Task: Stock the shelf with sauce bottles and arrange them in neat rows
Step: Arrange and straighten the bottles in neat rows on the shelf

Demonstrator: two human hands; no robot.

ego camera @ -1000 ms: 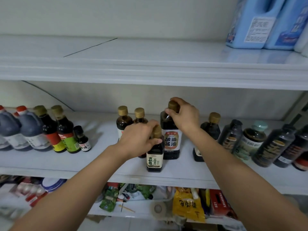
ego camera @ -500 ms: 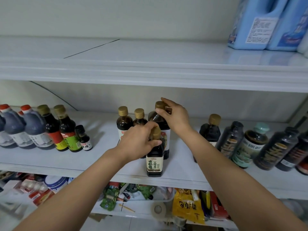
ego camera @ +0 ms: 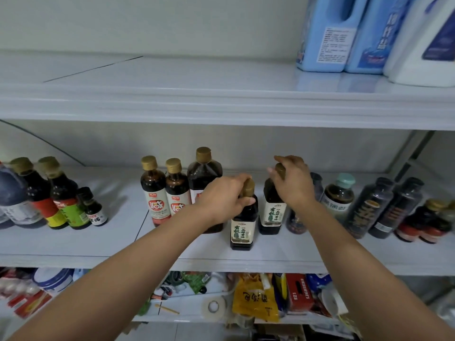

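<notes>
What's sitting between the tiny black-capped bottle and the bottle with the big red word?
Nothing. In the head view, only bare white shelf lies between the tiny bottle and the red-word bottle.

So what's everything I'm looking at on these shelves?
Cream-label bottles: two, dark, gold caps, middle shelf centre, one per hand.
Red-label bottles: two, brown, left of those.
Tall bottle: one, dark, beside the red-label pair.
Left group: at least four mixed bottles, left end.
Right group: several dark bottles and jars, right end.
Jugs: two blue, one white, top shelf right.
Yellow packet: one, bottom shelf.
Tape roll: one, white, bottom shelf.
Left hand: fingers grip the nearer bottle's neck.
Right hand: fingers grip the farther one's cap.
</notes>
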